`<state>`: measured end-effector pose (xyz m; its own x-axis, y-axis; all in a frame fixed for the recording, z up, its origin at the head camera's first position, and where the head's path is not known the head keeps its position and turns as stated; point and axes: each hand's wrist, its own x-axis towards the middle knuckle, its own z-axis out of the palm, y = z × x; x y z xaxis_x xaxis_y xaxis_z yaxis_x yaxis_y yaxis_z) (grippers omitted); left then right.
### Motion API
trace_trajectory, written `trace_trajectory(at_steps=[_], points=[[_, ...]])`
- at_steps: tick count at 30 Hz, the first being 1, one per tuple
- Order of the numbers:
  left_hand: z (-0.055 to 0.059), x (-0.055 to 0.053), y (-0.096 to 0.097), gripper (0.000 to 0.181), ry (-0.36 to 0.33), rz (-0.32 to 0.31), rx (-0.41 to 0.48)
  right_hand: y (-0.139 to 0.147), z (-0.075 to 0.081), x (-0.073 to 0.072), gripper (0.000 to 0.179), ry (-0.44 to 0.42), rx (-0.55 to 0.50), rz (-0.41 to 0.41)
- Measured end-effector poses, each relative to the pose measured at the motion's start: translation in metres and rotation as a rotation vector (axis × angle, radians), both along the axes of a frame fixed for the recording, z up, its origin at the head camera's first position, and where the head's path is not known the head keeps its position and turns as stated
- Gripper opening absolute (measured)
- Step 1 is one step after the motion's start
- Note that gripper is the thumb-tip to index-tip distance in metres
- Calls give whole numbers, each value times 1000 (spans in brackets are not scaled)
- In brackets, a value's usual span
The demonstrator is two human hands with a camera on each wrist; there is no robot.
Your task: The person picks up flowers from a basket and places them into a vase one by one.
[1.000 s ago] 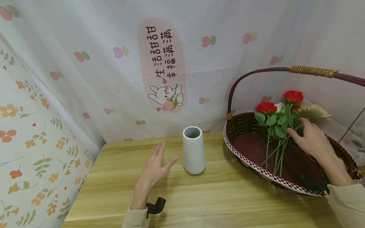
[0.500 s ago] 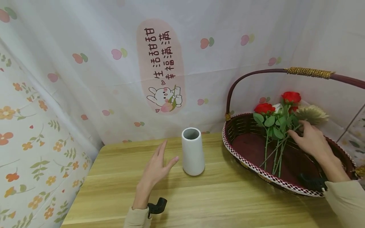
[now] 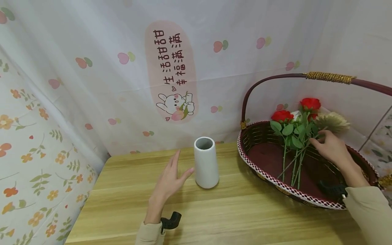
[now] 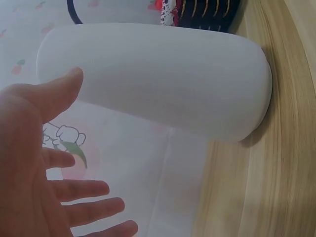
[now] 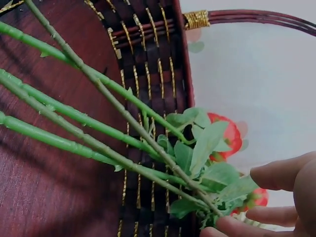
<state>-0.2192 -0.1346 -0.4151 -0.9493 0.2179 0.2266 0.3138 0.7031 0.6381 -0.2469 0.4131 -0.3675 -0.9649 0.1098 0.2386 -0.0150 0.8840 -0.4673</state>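
Observation:
In the head view my left hand (image 3: 168, 183) is beside a white tapered vase (image 3: 206, 166), its fingers and thumb spread. The left wrist view shows the thumb over the vase's side (image 4: 158, 79); contact cannot be told. My right hand (image 3: 332, 148) reaches into a dark woven basket (image 3: 258, 170), among artificial flowers. Red roses (image 3: 310, 103), a white bloom and a pale cream flower (image 3: 332, 122) lean on its far rim. In the right wrist view, fingertips (image 5: 232, 228) touch or nearly touch a brownish stem (image 5: 111, 96), and the thumb stands apart from them.
The basket's arched handle (image 3: 275, 78) rises over the flowers. Its rim bears white and red trim. A wooden table (image 3: 128, 197) carries vase and basket. Printed curtains (image 3: 122, 92) hang behind and at the left. Each wrist wears a black camera mount (image 3: 171, 220).
My right hand's fingers have drawn slightly in toward the stems. The left thumb has come a little nearer the vase. The head view has shifted slightly; vase and flowers stay in place.

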Motion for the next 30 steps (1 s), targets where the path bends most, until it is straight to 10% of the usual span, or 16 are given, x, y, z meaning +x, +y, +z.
trace_trajectory(at_steps=[30], points=[[-6,-10,21,99,-54,-74,112,12,-11,-15,63,-114,-87,24]])
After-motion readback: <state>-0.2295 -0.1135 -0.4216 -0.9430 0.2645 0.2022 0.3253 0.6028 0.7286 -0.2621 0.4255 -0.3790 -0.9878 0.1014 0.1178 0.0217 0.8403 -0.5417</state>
